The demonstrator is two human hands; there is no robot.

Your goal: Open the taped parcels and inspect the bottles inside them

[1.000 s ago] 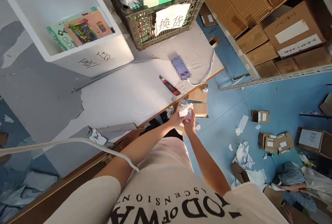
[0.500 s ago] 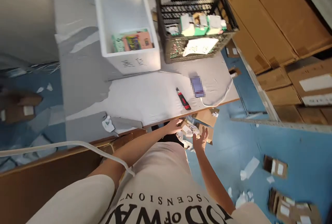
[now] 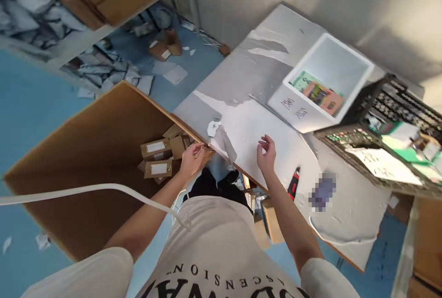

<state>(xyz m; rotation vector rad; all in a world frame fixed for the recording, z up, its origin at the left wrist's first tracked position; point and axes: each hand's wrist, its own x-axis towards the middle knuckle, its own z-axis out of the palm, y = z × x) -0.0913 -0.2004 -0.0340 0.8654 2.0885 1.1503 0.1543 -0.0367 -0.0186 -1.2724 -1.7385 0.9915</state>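
My left hand is at the near corner of a large open carton, beside its rim. Its fingers are loosely bent and a little apart, with nothing visible in them. Inside the carton lie several small cardboard boxes with white labels. My right hand hovers over the white-covered table, fingers curved and apart, holding nothing. A black and red utility knife lies on the table beside my right forearm. Near the table's left edge is a torn scrap of white paper.
A white foam box holding flat packs and a black crate stand at the table's back right. A blurred phone with a white cable lies near the front edge. Shelving and paper scraps are at the left; cardboard boxes sit below the table.
My view has turned left, bringing the large carton into sight. My hands have moved apart from the small cardboard pieces below the table edge: the left to the carton, the right over the table.
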